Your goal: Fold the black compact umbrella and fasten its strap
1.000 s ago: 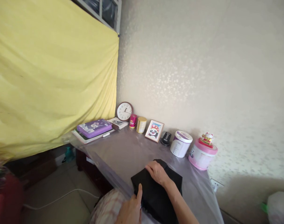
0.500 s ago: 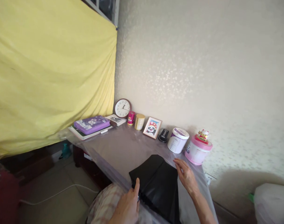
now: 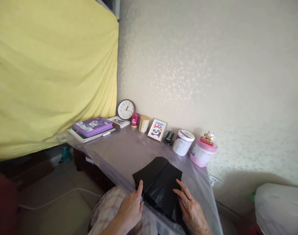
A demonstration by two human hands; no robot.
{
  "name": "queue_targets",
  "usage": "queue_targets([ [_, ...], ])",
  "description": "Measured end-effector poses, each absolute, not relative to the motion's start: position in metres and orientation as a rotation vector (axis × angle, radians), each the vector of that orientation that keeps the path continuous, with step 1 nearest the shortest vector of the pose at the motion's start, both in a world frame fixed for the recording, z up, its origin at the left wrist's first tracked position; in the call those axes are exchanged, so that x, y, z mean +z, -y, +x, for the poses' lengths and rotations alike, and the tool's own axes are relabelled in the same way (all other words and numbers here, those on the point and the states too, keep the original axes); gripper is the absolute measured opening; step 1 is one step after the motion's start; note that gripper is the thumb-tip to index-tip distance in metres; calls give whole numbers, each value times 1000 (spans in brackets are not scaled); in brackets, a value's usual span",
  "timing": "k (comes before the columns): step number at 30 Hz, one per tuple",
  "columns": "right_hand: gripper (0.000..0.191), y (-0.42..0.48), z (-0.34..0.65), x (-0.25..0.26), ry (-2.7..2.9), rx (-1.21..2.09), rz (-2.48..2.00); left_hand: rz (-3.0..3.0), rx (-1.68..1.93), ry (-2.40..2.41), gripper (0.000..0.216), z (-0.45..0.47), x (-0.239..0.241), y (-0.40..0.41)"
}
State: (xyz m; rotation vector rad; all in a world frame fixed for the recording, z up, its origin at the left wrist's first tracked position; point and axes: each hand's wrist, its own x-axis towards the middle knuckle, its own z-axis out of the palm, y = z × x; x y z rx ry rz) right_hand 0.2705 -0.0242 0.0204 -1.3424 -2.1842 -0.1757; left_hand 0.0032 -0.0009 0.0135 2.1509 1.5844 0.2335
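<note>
A folded black plastic bag [image 3: 156, 183] lies flat on the near end of a table covered with clear plastic sheet [image 3: 129, 151]. My left hand [image 3: 130, 209] rests at the bag's near left edge, forefinger stretched out onto it, the other fingers curled. My right hand [image 3: 191, 209] lies on the bag's near right edge with fingers spread and flat. Neither hand lifts the bag.
Along the wall stand a round clock [image 3: 126, 109], a red tin [image 3: 135, 120], a gold tin [image 3: 144, 124], a panda picture frame [image 3: 157, 130], a white-purple canister [image 3: 183, 142] and a pink tub [image 3: 203, 152]. A purple case [image 3: 92, 126] lies on books at left. A yellow cloth [image 3: 48, 75] hangs left.
My right hand went from the bag's top middle out to its far right side, then drew back onto the near right edge. The left hand stayed at the near left edge.
</note>
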Motion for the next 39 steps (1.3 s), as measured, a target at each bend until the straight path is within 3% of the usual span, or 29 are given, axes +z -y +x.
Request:
queue_targets([
  [16, 20, -22, 249, 57, 2081, -123, -1203, 2090, 270, -1564, 68, 1, 7, -1],
  [24, 24, -84, 198, 75, 2036, -124, -1175, 2105, 291, -1539, 69, -3, 5, -4],
  [39, 22, -116, 151, 35, 2376, -203, -1526, 2123, 213, -1535, 73, -4, 10, -1],
])
